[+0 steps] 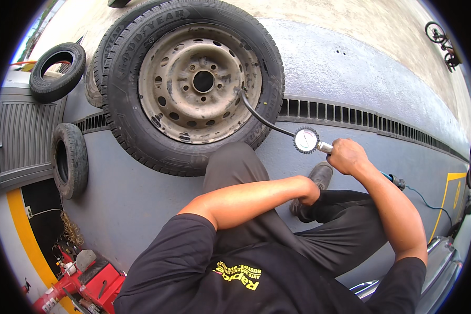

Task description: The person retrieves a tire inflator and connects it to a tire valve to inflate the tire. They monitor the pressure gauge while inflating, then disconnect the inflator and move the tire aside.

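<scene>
The tyre inflator gauge, a round dial with a toothed black rim, hung just right of the big wheel, above the grey concrete floor. The right hand gripped its metal handle, fingers curled tight around it so that only the stub next to the dial showed. From the dial a black hose curved up and left to the valve on the wheel's rim. Behind the hand, a blue air line trailed off right along the floor.

The wheel stood upright, leaning back, its worn grey steel rim facing the camera, with rust spots and a ring of round holes, inside a heavily treaded black tyre. A second tyre stood close behind it.

The left hand lay low, near the person's knee, just above the grey boot; whether its fingers were spread or closed could not be told, since the wrist turned them out of sight. The person wore a black shirt and black trousers.

A slotted drain grate crossed the floor behind the gauge. At the left, two smaller tyres stood, one upright on the floor, one further back. A red machine sat at lower left by a yellow floor stripe.
</scene>
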